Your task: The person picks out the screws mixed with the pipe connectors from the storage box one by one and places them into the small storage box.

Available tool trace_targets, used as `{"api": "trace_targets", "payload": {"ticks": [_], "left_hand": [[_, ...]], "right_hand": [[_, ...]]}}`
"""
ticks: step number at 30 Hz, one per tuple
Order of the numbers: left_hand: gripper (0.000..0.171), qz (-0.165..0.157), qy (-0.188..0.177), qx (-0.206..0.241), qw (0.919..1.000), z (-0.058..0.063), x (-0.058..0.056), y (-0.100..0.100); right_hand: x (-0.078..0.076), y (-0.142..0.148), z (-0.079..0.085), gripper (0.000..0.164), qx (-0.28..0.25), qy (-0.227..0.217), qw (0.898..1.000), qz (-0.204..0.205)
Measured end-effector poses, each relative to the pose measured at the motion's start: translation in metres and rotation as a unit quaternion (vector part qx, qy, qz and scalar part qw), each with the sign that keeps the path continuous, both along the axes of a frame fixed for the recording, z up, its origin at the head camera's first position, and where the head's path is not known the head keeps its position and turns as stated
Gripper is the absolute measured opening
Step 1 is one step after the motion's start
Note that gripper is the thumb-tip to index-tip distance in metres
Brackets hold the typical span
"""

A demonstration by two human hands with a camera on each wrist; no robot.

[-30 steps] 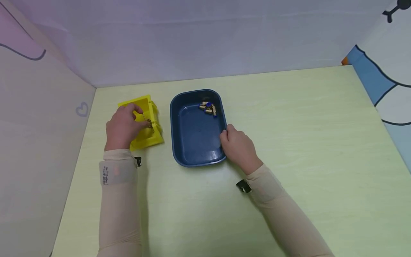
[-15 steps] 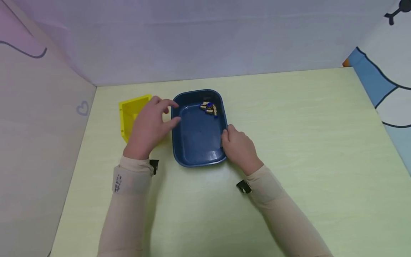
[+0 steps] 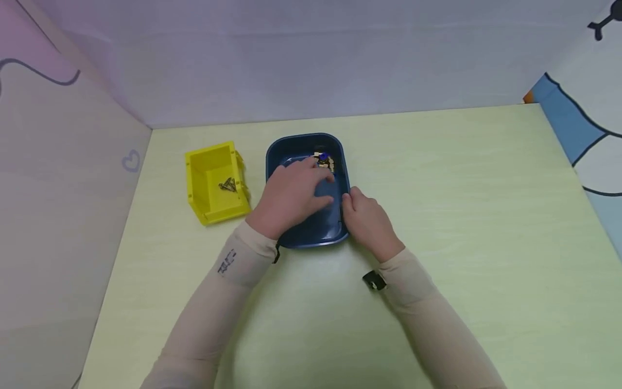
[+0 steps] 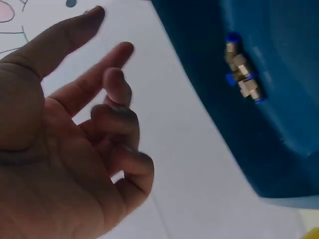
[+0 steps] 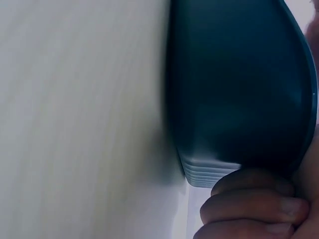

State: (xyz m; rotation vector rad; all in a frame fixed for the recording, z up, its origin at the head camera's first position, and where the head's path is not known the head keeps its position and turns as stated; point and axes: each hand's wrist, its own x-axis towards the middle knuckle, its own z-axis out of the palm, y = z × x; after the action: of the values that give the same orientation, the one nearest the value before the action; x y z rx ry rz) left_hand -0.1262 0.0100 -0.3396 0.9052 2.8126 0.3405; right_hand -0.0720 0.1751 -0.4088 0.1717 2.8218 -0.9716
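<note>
My left hand [image 3: 291,194] hangs over the blue tray [image 3: 316,237], thumb and fingers apart. In the left wrist view nothing lies between the fingers of that left hand [image 4: 75,139]. Several brass push-in fittings [image 3: 325,160] with blue ends lie at the tray's far right, just beyond the left fingertips; in the left wrist view the fittings [image 4: 243,74] sit in a small cluster. My right hand [image 3: 370,224] grips the tray's right rim. In the right wrist view, curled fingers [image 5: 249,204] lie against the tray's outer wall [image 5: 234,89].
Left of the tray stands a yellow bin [image 3: 206,186] with several small screws [image 3: 228,185] inside. Both stand on a pale wood-look table [image 3: 461,216]. A pale wall sheet [image 3: 316,65] rises behind the table, and another panel [image 3: 63,189] borders the left side.
My left hand has left the yellow bin and moved right, over the blue tray. The screws in the bin are now in plain view. My right hand keeps its grip on the rim.
</note>
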Motion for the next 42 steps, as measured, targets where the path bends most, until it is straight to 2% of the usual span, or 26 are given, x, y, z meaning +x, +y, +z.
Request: {"api": "trace_targets", "payload": {"ticks": [3,6,10,13,16,18,21,23,25,28,35,42], "left_hand": [[0.033,-0.011,-0.002,0.044,0.999,0.005,-0.002,0.007],[0.03,-0.021,-0.049,0.091,0.9944,0.005,-0.007,0.014],[0.025,0.008,-0.104,0.111,0.9884,-0.001,-0.015,0.02],[0.02,0.029,-0.092,0.073,0.9927,-0.007,-0.019,0.024],[0.019,0.028,-0.077,0.02,0.9964,-0.018,-0.022,0.029],[0.022,0.02,-0.084,-0.01,0.9962,-0.029,-0.022,0.032],[0.023,0.015,-0.117,-0.032,0.9925,-0.045,-0.021,0.033],[0.021,0.012,-0.132,-0.036,0.9905,-0.05,-0.02,0.033],[0.017,0.008,-0.137,-0.041,0.9898,-0.05,-0.019,0.033],[0.021,-0.003,-0.134,-0.054,0.9895,-0.049,-0.019,0.034],[0.053,-0.018,-0.136,-0.071,0.988,-0.056,-0.016,0.038],[0.055,-0.023,-0.13,-0.074,0.9885,-0.058,-0.016,0.038]], "right_hand": [[0.0,0.002,-0.001,0.034,0.002,-0.002,1.0,0.0],[0.001,0.003,-0.001,0.035,0.004,-0.005,1.0,0.0],[0.001,0.003,-0.001,0.036,-0.005,-0.011,1.0,0.006],[0.0,0.004,0.0,0.036,-0.012,-0.011,1.0,0.008],[0.0,0.003,0.0,0.035,-0.018,-0.009,1.0,0.005],[0.0,0.003,-0.001,0.035,-0.022,-0.011,1.0,0.003],[0.001,0.002,-0.002,0.034,-0.027,-0.015,1.0,0.004],[0.002,0.001,-0.003,0.034,-0.027,-0.014,1.0,0.004],[0.001,0.001,-0.004,0.034,-0.024,-0.011,1.0,0.003],[0.001,0.0,-0.003,0.035,-0.02,-0.006,1.0,0.002],[0.002,0.0,-0.004,0.037,-0.019,0.001,1.0,0.001],[0.002,0.0,-0.004,0.036,-0.02,0.002,1.0,0.002]]}}
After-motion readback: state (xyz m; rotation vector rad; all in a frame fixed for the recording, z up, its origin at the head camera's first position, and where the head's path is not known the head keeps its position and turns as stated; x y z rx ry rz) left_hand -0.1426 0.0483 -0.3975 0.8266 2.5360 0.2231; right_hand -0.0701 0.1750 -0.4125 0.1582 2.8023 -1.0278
